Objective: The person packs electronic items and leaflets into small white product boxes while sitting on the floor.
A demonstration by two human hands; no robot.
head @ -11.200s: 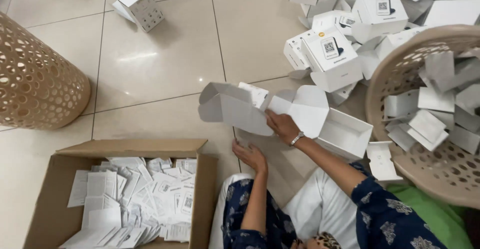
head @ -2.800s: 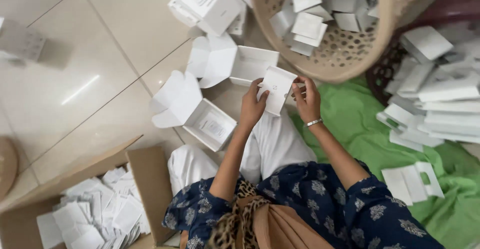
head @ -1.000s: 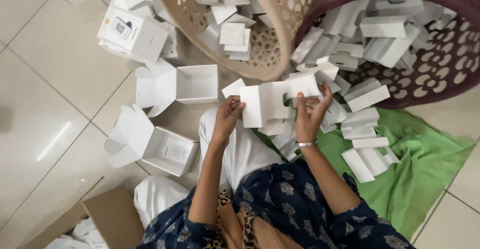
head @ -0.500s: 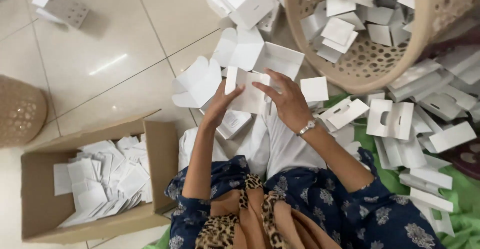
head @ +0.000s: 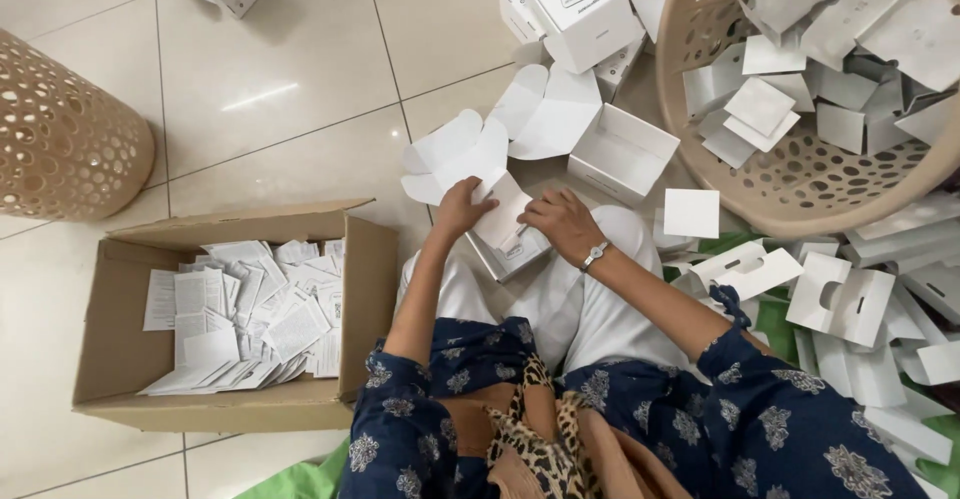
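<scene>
Matt white card box [head: 510, 234], glossy floor tiles [head: 280, 79]

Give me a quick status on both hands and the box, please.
Left hand and right hand both on a flat white insert over the open white box in the lap. Carton of leaflets at left. Nothing blocking.

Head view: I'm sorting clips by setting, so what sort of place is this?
Probably a home floor used for hand packing work: glossy floor tiles, a laundry basket of card inserts, a cardboard box of leaflets.

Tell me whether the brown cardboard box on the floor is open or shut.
Open. The cardboard box has its flaps turned outward, and the loose white paper leaflets piled inside show from above.
</scene>
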